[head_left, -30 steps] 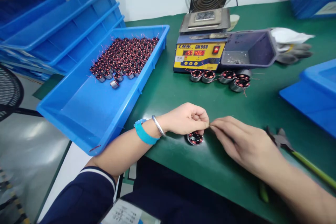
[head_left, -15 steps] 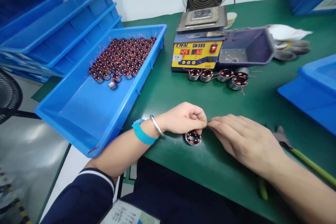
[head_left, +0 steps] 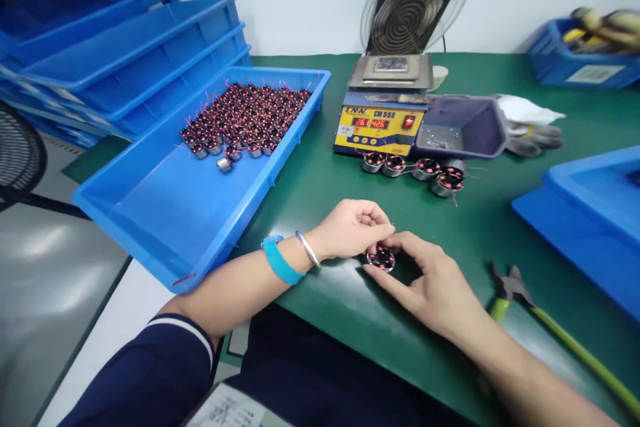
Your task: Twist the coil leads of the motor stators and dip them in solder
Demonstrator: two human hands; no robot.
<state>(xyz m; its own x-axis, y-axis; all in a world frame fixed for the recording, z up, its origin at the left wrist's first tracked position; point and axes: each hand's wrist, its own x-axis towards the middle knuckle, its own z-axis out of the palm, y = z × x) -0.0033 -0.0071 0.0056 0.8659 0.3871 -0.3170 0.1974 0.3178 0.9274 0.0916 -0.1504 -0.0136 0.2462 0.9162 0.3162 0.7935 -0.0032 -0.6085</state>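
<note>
Wound ring (head_left: 384, 267) is flat on the desk (head_left: 310, 197), right under both hands: short round metal shell, black inner parts, shiny copper-red windings, open centre. Left hand (head_left: 353, 232): grip pinched closed, thumb to index, just above the ring's far edge; too small to tell if a wire is in it. Right hand (head_left: 433, 280): grip curved about as wide as the ring, has it by the rim, thumb on the near side, fingers on the far side. Left wrist wears a smooth metal bangle (head_left: 307, 249) and a flat teal band (head_left: 281, 263).

Desk top is green, smooth, glossy. Pliers (head_left: 510, 287) beside the right forearm: dull steel head, jaws parted, slim green handles. Blue plastic tray (head_left: 150, 207) at left, rectangular, ribbed outer wall, heaped at the far end with similar rings (head_left: 250, 120), thin wire tails poking up. More loose rings (head_left: 426, 171) sit by the boxy yellow-fronted unit (head_left: 375, 130); purple-grey tapered bin (head_left: 483, 127) next to it.
</note>
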